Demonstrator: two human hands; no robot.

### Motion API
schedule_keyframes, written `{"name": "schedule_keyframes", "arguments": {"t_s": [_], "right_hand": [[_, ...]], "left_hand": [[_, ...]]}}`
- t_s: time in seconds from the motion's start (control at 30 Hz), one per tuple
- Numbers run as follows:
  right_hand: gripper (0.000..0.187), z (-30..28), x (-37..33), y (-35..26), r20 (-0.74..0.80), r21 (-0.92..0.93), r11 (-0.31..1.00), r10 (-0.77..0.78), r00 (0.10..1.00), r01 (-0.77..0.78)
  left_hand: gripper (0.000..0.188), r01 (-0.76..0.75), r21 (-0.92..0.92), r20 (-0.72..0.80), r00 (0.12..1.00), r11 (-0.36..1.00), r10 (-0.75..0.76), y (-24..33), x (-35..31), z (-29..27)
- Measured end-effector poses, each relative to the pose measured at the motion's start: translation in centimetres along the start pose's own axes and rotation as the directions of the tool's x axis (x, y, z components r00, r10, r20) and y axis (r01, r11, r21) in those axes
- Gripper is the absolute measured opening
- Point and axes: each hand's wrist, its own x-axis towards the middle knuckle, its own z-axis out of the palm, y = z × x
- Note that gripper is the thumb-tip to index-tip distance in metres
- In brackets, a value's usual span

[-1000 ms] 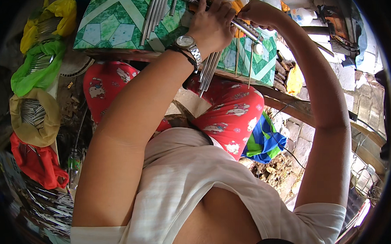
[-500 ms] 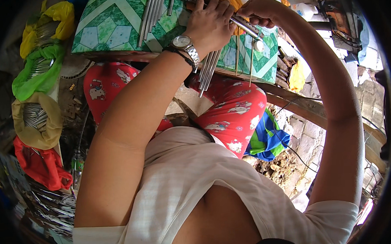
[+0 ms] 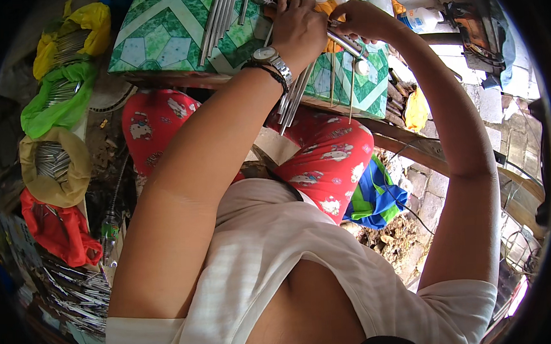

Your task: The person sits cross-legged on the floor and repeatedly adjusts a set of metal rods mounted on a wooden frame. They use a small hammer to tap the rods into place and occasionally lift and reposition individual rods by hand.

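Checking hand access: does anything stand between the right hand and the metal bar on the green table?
Nothing visible does. The right hand is right at the metal bar, though its exact fingertip contact is hidden. The left hand is beside it, on the left, not between them.

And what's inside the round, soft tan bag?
The round, soft tan bag holds thin, silvery metal rods, lying close together. They hide its bottom, so anything underneath them can't be seen.

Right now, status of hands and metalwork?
Left hand over metal bar. Right hand curled beside it. Metal tubes jut past table near left hand.
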Motion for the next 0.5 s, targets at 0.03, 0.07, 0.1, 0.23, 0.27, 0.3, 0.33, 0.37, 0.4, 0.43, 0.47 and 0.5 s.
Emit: {"name": "schedule_keyframes", "arguments": {"t_s": [0.03, 0.07, 0.1, 0.23, 0.27, 0.3, 0.33, 0.37, 0.4, 0.43, 0.47, 0.5], "right_hand": [[0.029, 0.3, -0.2, 0.1, -0.039, 0.013, 1.000, 0.010, 0.999, -0.010], [0.030, 0.5, -0.3, 0.3, -0.076, 0.035, 0.999, -0.002, 0.997, 0.005], [0.030, 0.7, -0.4, 0.4, -0.141, -0.067, 0.995, -0.077, 0.987, 0.068], [0.029, 1.8, -0.7, 0.4, -0.215, -0.285, 0.948, -0.208, 0.954, 0.143], [0.029, 2.0, -0.8, 0.3, -0.206, -0.296, 0.950, -0.168, 0.964, 0.102], [0.029, 2.0, -0.7, 0.4, -0.205, -0.283, 0.953, -0.167, 0.965, 0.104], [0.029, 2.0, -0.7, 0.5, -0.203, -0.270, 0.957, -0.165, 0.965, 0.107], [0.028, 2.1, -0.5, 0.7, -0.214, -0.249, 0.958, -0.198, 0.957, 0.143], [0.028, 2.1, -0.3, 1.1, -0.200, -0.254, 0.956, -0.198, 0.960, 0.145], [0.028, 2.1, 0.0, 1.5, -0.199, -0.250, 0.951, -0.233, 0.952, 0.180], [0.028, 2.0, 0.4, 2.0, -0.213, -0.245, 0.936, -0.306, 0.928, 0.253], [0.028, 2.0, 0.9, 2.6, -0.164, -0.201, 0.960, -0.228, 0.960, 0.194]], "left_hand": [[0.024, 0.029, -0.039, 0.003, 1.000, 0.999, -0.028, 0.0, 0.0, 0.0], [0.023, 0.035, -0.037, -0.029, 0.999, 0.999, -0.036, 0.0, 0.0, 0.0], [0.022, 0.041, -0.036, -0.060, 0.997, 0.999, -0.043, 0.1, 0.2, 0.1], [0.022, 0.050, 0.024, -0.136, 0.990, 0.998, -0.046, 0.0, 0.3, 0.4], [0.022, 0.046, 0.013, -0.141, 0.989, 0.999, -0.044, -0.1, 0.4, 0.4], [0.022, 0.043, 0.002, -0.145, 0.988, 0.999, -0.042, -0.2, 0.5, 0.4], [0.022, 0.040, -0.010, -0.149, 0.988, 0.999, -0.041, -0.2, 0.5, 0.3], [0.022, 0.049, -0.014, -0.161, 0.986, 0.999, -0.050, -0.1, 0.6, 0.3], [0.021, 0.057, -0.017, -0.173, 0.983, 0.998, -0.059, 0.1, 0.7, 0.2], [0.021, 0.065, -0.021, -0.185, 0.980, 0.998, -0.068, 0.2, 0.8, 0.1], [0.021, 0.081, -0.022, -0.139, 0.987, 0.996, -0.083, 0.3, 0.8, -0.1], [0.021, 0.097, -0.023, -0.091, 0.991, 0.995, -0.099, 0.5, 0.7, -0.2]]}}
